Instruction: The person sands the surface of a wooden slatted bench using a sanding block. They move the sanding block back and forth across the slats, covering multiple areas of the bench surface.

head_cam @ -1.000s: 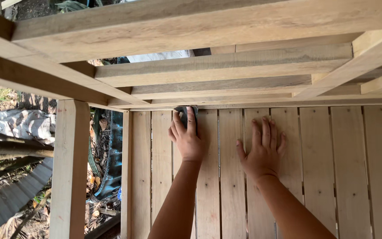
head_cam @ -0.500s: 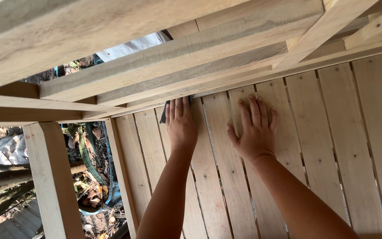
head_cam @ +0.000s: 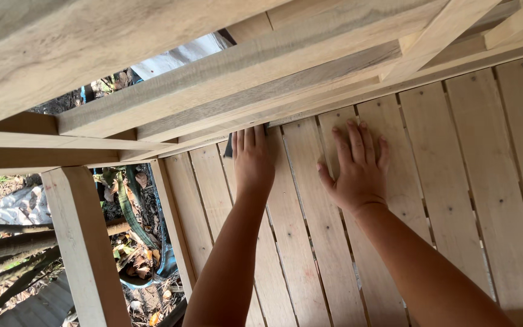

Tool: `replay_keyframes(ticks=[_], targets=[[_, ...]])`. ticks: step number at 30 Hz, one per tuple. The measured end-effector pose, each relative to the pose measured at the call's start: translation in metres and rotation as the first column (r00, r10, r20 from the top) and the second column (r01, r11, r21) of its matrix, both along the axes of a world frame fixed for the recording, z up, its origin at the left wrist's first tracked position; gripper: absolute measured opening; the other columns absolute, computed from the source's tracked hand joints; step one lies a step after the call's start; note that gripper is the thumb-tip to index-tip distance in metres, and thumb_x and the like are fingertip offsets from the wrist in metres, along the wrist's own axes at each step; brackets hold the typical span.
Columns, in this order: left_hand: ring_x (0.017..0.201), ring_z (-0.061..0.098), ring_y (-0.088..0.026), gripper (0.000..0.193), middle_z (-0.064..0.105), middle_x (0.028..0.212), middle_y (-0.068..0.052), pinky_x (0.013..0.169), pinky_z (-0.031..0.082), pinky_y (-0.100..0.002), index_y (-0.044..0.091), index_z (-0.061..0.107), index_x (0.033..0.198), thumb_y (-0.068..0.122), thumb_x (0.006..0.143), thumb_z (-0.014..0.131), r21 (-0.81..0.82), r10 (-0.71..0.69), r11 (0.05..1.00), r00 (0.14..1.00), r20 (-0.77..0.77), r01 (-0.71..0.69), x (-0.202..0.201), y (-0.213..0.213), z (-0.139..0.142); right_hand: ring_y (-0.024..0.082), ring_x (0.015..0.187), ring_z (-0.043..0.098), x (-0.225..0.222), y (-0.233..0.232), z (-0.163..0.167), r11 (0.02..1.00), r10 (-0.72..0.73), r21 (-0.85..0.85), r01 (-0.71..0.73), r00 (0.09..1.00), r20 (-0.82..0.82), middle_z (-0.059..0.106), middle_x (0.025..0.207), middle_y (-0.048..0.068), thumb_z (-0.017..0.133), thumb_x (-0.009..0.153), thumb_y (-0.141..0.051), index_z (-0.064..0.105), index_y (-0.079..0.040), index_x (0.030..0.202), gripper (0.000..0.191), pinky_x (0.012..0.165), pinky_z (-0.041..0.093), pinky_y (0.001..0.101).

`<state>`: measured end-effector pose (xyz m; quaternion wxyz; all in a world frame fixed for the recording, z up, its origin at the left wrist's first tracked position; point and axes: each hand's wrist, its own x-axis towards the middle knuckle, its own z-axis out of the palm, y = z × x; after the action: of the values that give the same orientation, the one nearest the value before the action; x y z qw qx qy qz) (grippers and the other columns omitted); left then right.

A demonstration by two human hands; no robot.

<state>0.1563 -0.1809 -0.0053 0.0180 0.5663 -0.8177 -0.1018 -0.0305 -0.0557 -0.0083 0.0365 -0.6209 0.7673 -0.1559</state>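
My left hand (head_cam: 253,160) presses a small dark block (head_cam: 229,146) against a pale wooden slat panel (head_cam: 455,181), right under the lowest crossbeam (head_cam: 310,109). Only a corner of the block shows past my fingers. My right hand (head_cam: 356,166) lies flat with spread fingers on the slats just to the right, holding nothing. Both forearms reach up from the bottom of the view.
Several pale timber beams (head_cam: 152,36) cross overhead. A square wooden post (head_cam: 83,242) stands at the left. Beyond it lie leaf litter, a blue-rimmed basin (head_cam: 146,275), branches (head_cam: 7,245) and a white sack (head_cam: 13,203) on the ground.
The view has tilted and shifted, so the beams now slant. My left hand with the dark block has slid up under the crossbeam. My right hand stays flat on the slats.
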Motion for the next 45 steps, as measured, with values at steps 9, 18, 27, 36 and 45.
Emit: replay_keyframes(ticks=[9, 18, 27, 36, 45], targets=[[0.147, 0.034, -0.041, 0.065, 0.041, 0.155, -0.027, 0.121, 0.023, -0.049, -0.005, 0.039, 0.152, -0.003, 0.088, 0.050, -0.165, -0.084, 0.984, 0.994, -0.070, 0.071, 0.003, -0.003, 0.011, 0.035, 0.155, 0.026, -0.002, -0.002, 0.000, 1.000, -0.006, 0.015, 0.006, 1.000, -0.017, 0.033, 0.163, 0.017, 0.051, 0.099, -0.051, 0.044, -0.011, 0.155, 0.070, 0.124, 0.014, 0.0617], [0.148, 0.036, -0.040, 0.064, 0.045, 0.156, -0.025, 0.122, 0.023, -0.048, -0.003, 0.043, 0.153, -0.004, 0.089, 0.050, -0.193, -0.037, 0.981, 0.989, -0.143, 0.009, 0.009, 0.000, 0.005, 0.035, 0.155, 0.025, -0.001, -0.002, -0.001, 1.000, 0.006, 0.008, -0.006, 1.000, 0.013, 0.032, 0.165, 0.017, 0.052, 0.098, -0.051, 0.044, -0.011, 0.156, 0.071, 0.124, 0.013, 0.0620], [0.147, 0.048, -0.032, 0.044, 0.055, 0.152, -0.014, 0.131, 0.029, -0.046, 0.007, 0.057, 0.144, 0.004, 0.101, 0.047, -0.030, 0.005, 1.000, 1.000, -0.013, -0.006, 0.022, -0.020, -0.033, 0.034, 0.156, 0.025, 0.000, -0.002, 0.000, 0.999, 0.012, 0.043, -0.012, 1.000, 0.007, 0.032, 0.166, 0.016, 0.052, 0.098, -0.051, 0.044, -0.010, 0.157, 0.072, 0.124, 0.013, 0.0621], [0.148, 0.033, -0.040, 0.061, 0.036, 0.159, -0.022, 0.117, 0.026, -0.054, 0.002, 0.037, 0.152, 0.028, 0.098, 0.047, -0.235, 0.289, 0.947, 0.902, 0.322, -0.219, 0.114, -0.032, -0.072, 0.032, 0.157, 0.023, -0.001, -0.003, 0.002, 0.999, 0.007, 0.047, -0.008, 1.000, 0.014, 0.030, 0.167, 0.014, 0.051, 0.099, -0.052, 0.042, -0.009, 0.158, 0.073, 0.124, 0.013, 0.0614], [0.139, 0.051, -0.032, 0.059, 0.053, 0.149, -0.012, 0.127, 0.031, -0.052, 0.008, 0.047, 0.150, -0.001, 0.092, 0.053, -0.263, -0.168, 0.959, 0.955, -0.244, 0.102, -0.009, 0.013, -0.077, 0.033, 0.157, 0.023, -0.001, -0.004, 0.000, 0.998, 0.004, 0.058, -0.005, 1.000, 0.019, 0.030, 0.167, 0.016, 0.050, 0.099, -0.052, 0.044, -0.010, 0.156, 0.071, 0.124, 0.012, 0.0614]])
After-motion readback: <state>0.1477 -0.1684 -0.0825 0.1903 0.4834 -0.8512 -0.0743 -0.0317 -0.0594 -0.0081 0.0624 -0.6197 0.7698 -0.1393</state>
